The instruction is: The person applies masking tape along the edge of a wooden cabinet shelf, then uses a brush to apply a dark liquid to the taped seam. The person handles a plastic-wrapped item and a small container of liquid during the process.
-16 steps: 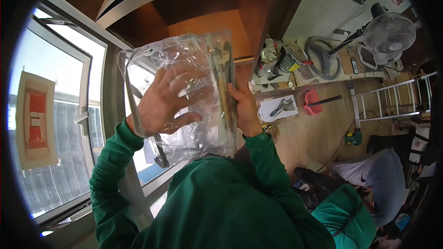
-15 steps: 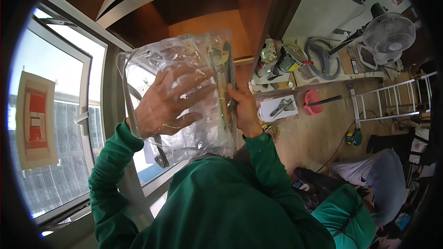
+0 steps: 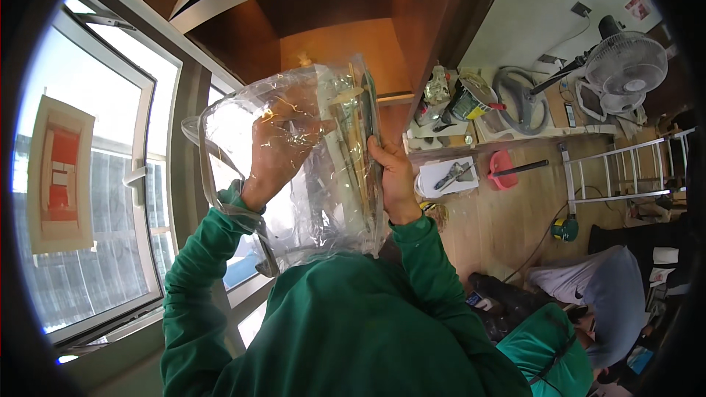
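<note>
A clear plastic bag (image 3: 294,231) with a pale edging hangs before me, below the cabinet. My left hand (image 3: 278,151) is inside it, seen through glossy film; its fingers are bent but apart, with nothing visible between them. Several long, thin tools with wooden-looking handles (image 3: 351,136) stand along the bag's right side, close to my left fingertips; glare hides their exact kind. My right hand (image 3: 395,176) is closed on the bag's right edge from outside, thumb toward the tools.
Left is an open window (image 3: 95,176); ahead, a wooden cabinet (image 3: 342,44). A ledge at right holds a bucket (image 3: 471,95), a hose (image 3: 522,99) and a fan (image 3: 625,66). A pink dustpan (image 3: 502,169) and a ladder (image 3: 625,158) are beyond; another person (image 3: 607,294) is low at right.
My left hand has turned, its spread fingers have bent, and it has gone deeper into the bag. The right hand keeps its hold. My view has shifted slightly.
</note>
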`<action>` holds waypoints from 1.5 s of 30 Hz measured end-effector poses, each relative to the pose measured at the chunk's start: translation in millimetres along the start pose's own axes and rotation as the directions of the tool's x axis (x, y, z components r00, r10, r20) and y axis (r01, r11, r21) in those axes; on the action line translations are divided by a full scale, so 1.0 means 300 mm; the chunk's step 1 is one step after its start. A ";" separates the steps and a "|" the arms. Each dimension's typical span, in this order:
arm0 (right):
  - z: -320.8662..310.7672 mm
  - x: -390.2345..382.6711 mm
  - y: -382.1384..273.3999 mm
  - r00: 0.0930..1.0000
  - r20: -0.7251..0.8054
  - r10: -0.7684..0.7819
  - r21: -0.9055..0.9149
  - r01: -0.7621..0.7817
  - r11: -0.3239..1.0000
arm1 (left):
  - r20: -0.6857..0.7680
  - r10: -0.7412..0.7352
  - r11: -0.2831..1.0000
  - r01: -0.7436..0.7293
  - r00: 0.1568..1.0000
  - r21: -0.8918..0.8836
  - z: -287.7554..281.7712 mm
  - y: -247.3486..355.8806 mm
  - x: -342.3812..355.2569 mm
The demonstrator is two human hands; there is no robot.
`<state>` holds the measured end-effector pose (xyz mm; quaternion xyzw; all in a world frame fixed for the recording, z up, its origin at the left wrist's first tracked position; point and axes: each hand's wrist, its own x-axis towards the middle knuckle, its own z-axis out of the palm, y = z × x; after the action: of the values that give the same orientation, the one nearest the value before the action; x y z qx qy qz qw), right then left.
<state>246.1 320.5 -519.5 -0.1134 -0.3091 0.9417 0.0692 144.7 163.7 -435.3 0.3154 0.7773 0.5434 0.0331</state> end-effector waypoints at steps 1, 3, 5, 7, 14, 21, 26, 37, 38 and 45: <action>-0.001 -0.005 -0.002 1.000 -0.014 0.008 -0.017 -0.008 1.000 | 0.008 0.012 0.999 -0.012 1.000 0.040 0.002 -0.005 -0.003; 0.002 -0.021 -0.008 0.999 -0.044 0.025 -0.049 -0.027 0.998 | 0.055 0.004 0.991 -0.011 0.998 0.132 0.000 -0.005 -0.007; -0.021 -0.028 0.010 0.997 -0.041 0.058 -0.089 -0.062 0.994 | 0.071 -0.009 0.985 -0.003 0.997 0.172 0.002 -0.015 -0.019; -0.027 -0.031 0.024 0.997 -0.046 0.058 -0.123 -0.063 0.990 | 0.049 -0.019 0.986 0.011 0.999 0.164 0.008 -0.034 -0.034; -0.007 -0.052 0.041 0.999 -0.045 0.002 -0.146 -0.009 0.989 | 0.227 0.131 0.871 -0.221 0.965 0.439 -0.004 -0.086 -0.048; -0.053 -0.067 0.074 0.985 -0.157 0.074 -0.032 -0.080 0.996 | 0.178 0.026 1.000 -0.027 0.984 0.000 -0.038 -0.110 -0.070; -0.092 -0.072 0.083 0.987 -0.121 0.103 0.021 -0.101 0.995 | 0.181 -0.150 0.981 0.169 0.972 -0.092 -0.039 -0.103 -0.076; -0.192 -0.025 0.089 0.987 -0.080 0.142 -0.159 -0.153 0.975 | -0.140 -0.483 0.792 0.363 0.864 -0.490 -0.260 -0.181 -0.062; -0.229 -0.009 0.094 0.984 -0.081 0.159 -0.121 -0.168 0.978 | -0.179 -0.516 0.722 0.313 0.838 -0.617 -0.319 -0.204 -0.052; -0.432 0.067 0.115 0.963 -0.049 0.263 0.104 -0.257 0.961 | -0.472 -0.294 0.747 -0.108 0.831 -0.656 -0.632 -0.059 -0.115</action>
<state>258.1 370.5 -645.1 -0.1790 -0.2431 0.9525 -0.0401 89.4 -14.3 -383.5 0.0731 0.5264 0.8454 -0.0533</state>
